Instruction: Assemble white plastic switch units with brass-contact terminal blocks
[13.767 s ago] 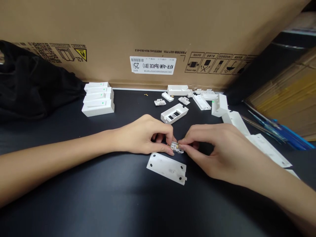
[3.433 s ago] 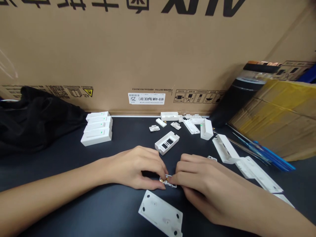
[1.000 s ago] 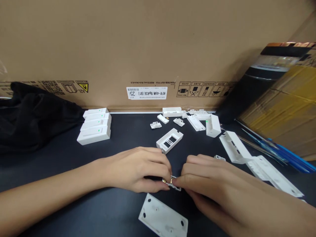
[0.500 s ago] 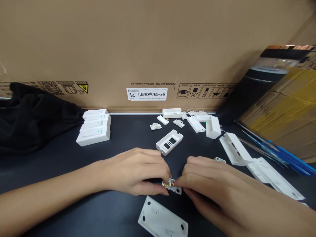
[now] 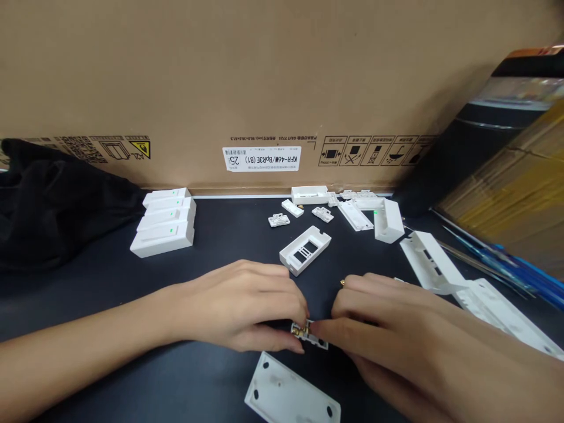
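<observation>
Pinched between the thumb and index finger of my left hand [image 5: 259, 308] is a small white switch base with brass contacts [image 5: 316, 342], lying low over the dark table. My right hand [image 5: 383, 323] has its fingers curled, and its index fingertip presses on the right part of that base; its thumb is mostly hidden. A tiny brass piece [image 5: 342, 282] shows beside the right knuckles. Just below the hands lies a flat white back plate [image 5: 286, 388] with several holes. Beyond them sits a white switch housing [image 5: 305, 251] with rectangular openings.
Closed white switches [image 5: 163, 232] stand in a row at left beside black cloth [image 5: 57, 205]. Small white parts [image 5: 279, 220] and open housings [image 5: 429, 261] are spread behind and to the right. Screwdrivers [image 5: 506, 264], a dark bottle [image 5: 458, 141] and a cardboard box [image 5: 264, 88] bound the table.
My right index fingertip has slid further onto the switch base. The tiny brass piece now shows by my right knuckles. The camera view has shifted slightly.
</observation>
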### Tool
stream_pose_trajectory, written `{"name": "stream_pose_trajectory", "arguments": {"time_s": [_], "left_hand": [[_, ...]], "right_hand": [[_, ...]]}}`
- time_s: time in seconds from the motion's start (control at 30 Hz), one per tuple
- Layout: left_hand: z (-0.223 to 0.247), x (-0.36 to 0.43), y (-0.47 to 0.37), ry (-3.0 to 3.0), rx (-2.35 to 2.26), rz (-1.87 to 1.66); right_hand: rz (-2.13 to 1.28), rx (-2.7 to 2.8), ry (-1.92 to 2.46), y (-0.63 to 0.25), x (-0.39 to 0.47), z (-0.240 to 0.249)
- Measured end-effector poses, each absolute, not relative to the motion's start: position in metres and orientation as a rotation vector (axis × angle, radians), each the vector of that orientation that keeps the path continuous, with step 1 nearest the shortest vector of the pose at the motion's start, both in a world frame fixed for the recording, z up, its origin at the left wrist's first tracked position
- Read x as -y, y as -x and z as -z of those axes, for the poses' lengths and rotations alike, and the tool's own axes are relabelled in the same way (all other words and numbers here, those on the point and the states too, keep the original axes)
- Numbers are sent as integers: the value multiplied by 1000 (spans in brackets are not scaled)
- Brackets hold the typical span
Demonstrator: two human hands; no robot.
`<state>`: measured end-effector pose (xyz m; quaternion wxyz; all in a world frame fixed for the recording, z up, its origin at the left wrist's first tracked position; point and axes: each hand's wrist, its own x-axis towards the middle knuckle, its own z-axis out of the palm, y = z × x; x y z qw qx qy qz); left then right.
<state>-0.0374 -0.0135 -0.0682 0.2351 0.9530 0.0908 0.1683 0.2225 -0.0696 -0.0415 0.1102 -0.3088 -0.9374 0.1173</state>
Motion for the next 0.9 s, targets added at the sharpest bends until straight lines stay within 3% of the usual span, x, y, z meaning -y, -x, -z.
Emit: {"name": "stream_pose_trajectory", "arguments": {"time_s": [0.63,0.9], "left_hand": [[71,15,36,-2554,-247,-555],[73,17,38,-2529,-314,-575]], "right_hand": [[-476,2824,968,-220,68,36],[-340,2773,1027,-223,65,30]]}}
